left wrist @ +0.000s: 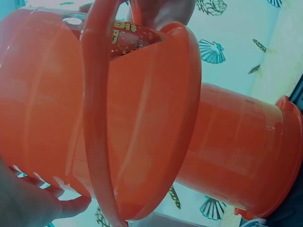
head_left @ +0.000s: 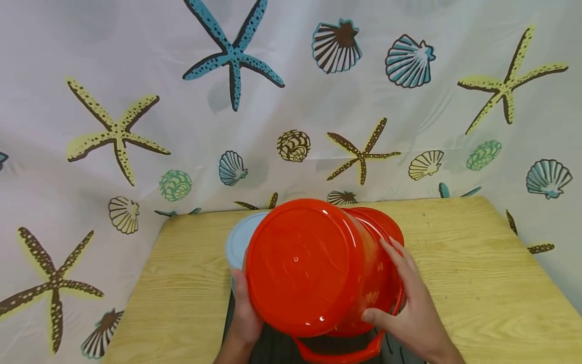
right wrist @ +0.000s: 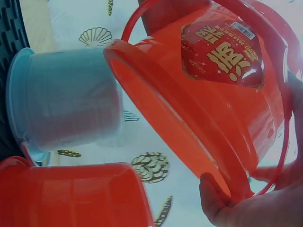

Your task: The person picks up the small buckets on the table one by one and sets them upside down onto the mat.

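A glossy red plastic bucket [head_left: 297,258] is held tilted in the air, its round base facing the head camera. My left hand [head_left: 247,311] holds its left side, with fingers [left wrist: 38,182] against the wall in the left wrist view. On the other side my right hand [head_left: 416,298] grips it near the rim, the thumb [right wrist: 213,201] on the rim edge. A red label with gold characters [right wrist: 222,54] shows on the wall. The bucket's red handle [left wrist: 97,109] crosses its side in the left wrist view.
Behind it a second red bucket [left wrist: 236,151] stands upside down, beside an upturned light blue bucket [right wrist: 71,99]. Both rest on a dark, ridged surface [head_left: 273,349] on the wooden table [head_left: 182,283]. A cloth with starfish and shells [head_left: 282,91] hangs behind.
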`<action>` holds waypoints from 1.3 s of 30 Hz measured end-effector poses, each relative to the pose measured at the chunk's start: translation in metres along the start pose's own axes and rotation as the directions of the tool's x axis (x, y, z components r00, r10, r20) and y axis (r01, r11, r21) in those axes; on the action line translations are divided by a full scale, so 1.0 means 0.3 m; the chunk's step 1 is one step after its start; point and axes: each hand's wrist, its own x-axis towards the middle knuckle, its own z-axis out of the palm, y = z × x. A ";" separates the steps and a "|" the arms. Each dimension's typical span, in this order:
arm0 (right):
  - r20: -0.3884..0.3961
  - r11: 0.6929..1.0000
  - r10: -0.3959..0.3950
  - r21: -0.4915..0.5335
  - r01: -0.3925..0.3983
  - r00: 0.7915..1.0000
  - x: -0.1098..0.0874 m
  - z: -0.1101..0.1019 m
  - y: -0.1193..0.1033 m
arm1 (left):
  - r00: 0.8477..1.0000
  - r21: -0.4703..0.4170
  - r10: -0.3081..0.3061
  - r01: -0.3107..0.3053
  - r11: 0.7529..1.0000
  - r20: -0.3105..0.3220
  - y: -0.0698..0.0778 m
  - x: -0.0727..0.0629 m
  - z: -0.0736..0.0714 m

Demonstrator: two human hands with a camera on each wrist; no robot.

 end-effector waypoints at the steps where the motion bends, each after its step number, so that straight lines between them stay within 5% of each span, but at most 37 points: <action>1: -0.002 0.999 -0.019 -0.029 0.019 1.000 -0.003 -0.002 -0.003 | 1.000 -0.002 0.009 -0.009 1.000 0.003 0.004 -0.005 0.001; 5: -0.008 0.993 -0.080 -0.093 0.078 0.997 -0.017 -0.003 -0.016 | 1.000 -0.008 0.023 -0.023 1.000 -0.012 0.034 -0.020 0.010; 8: -0.011 0.989 -0.097 -0.110 0.095 0.995 -0.027 0.001 -0.023 | 0.995 0.039 -0.067 0.070 0.997 -0.076 0.076 -0.022 0.021; 13: 0.018 0.979 -0.135 -0.152 0.136 0.991 -0.043 0.014 -0.016 | 0.954 0.159 -0.261 0.284 0.945 -0.150 0.139 -0.032 0.029; 18: 0.085 0.968 -0.185 -0.155 0.196 0.979 -0.052 0.015 -0.012 | 0.934 0.188 -0.330 0.351 0.917 -0.134 0.143 -0.067 0.021; 20: 0.121 0.964 -0.201 -0.154 0.218 0.972 -0.054 0.016 -0.011 | 0.911 0.185 -0.389 0.409 0.894 -0.134 0.146 -0.083 0.011; 21: 0.144 0.962 -0.202 -0.154 0.224 0.969 -0.056 0.017 -0.009 | 0.903 0.171 -0.411 0.428 0.887 -0.127 0.148 -0.092 0.005; 25: 0.235 0.960 -0.226 -0.112 0.257 0.945 -0.064 0.021 0.007 | 0.908 0.080 -0.418 0.418 0.905 -0.023 0.152 -0.130 -0.010; 28: 0.268 0.959 -0.234 -0.092 0.267 0.934 -0.065 0.006 0.016 | 0.936 -0.024 -0.339 0.343 0.939 0.096 0.152 -0.137 0.002; 34: 0.282 0.963 -0.240 -0.050 0.264 0.929 -0.070 -0.031 0.011 | 0.921 -0.062 -0.355 0.368 0.928 0.160 0.200 -0.137 0.022; 39: 0.324 0.945 -0.304 -0.012 0.326 0.896 -0.066 -0.028 0.041 | 0.904 -0.152 -0.376 0.408 0.900 0.202 0.186 -0.152 0.016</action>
